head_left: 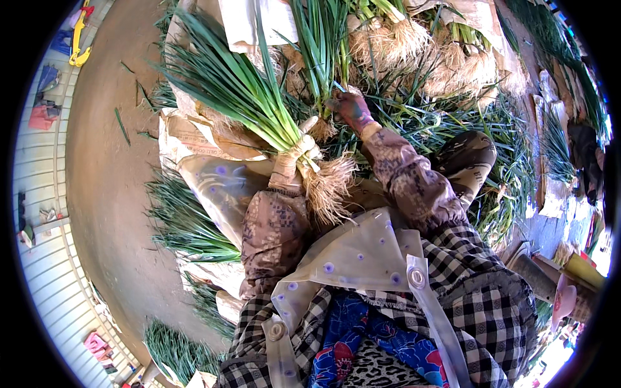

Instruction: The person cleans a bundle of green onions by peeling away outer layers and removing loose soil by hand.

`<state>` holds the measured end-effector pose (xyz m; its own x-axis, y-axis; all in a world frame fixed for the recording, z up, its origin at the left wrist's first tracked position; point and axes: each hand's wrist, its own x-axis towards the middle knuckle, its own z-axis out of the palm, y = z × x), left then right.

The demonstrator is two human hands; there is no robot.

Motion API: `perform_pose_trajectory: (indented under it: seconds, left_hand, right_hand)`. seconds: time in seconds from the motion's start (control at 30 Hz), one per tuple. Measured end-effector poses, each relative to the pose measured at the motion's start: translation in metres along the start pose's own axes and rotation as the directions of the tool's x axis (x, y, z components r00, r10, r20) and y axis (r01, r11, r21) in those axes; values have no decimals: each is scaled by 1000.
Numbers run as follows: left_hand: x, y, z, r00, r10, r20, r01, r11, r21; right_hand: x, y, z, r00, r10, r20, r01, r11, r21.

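Note:
My left hand [290, 160], in a pale glove, is wrapped round the white stems of a thick bunch of green garlic [259, 103]. Its leaves fan to the upper left, and its long tan roots [328, 187] hang over my lap. Farther off, my right hand [353, 111], in a stained dark reddish glove, has its fingers closed at the lower stems of other green garlic stalks [321, 55]. Its fingertips are partly hidden among the stems. A small light-blue bit [338, 86] shows beside these fingers.
Rooted bunches [391, 42] lie across the far side, some under pale sacking [475, 19]. Loose green leaves [420, 123] cover the ground to my right. More leafy piles [187, 216] lie left of me, beside the bare brown floor [107, 161]. A clear plastic apron [343, 252] covers my lap.

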<state>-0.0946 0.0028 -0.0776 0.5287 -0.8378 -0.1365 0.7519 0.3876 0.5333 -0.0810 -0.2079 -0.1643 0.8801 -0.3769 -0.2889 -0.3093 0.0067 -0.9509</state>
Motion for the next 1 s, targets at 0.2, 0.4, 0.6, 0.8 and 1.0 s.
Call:
perform_pose_trajectory:
  seconds: [0.2, 0.4, 0.6, 0.8, 1.0]
  left_hand:
    - [-34, 37, -28, 954, 295, 60, -299, 950, 94]
    - [-17, 36, 13, 922, 151, -356, 32, 888, 459]
    - [7, -21, 22, 719, 190, -669, -17, 967, 256]
    - [-2, -17, 8, 733, 158, -662, -39, 981, 191]
    - [2, -16, -8, 689, 229, -687, -281, 959, 37]
  right_hand:
    - [-13, -97, 15, 954, -71, 291, 38, 992, 118]
    - [-36, -142, -11, 908, -193, 371, 125, 972, 199]
    - [-51, -105, 6, 845, -512, 151, 530, 840, -117]
    - [-113, -124, 22, 862, -436, 258, 480, 866, -139]
    - [-147, -124, -18, 900, -300, 318, 256, 951, 173]
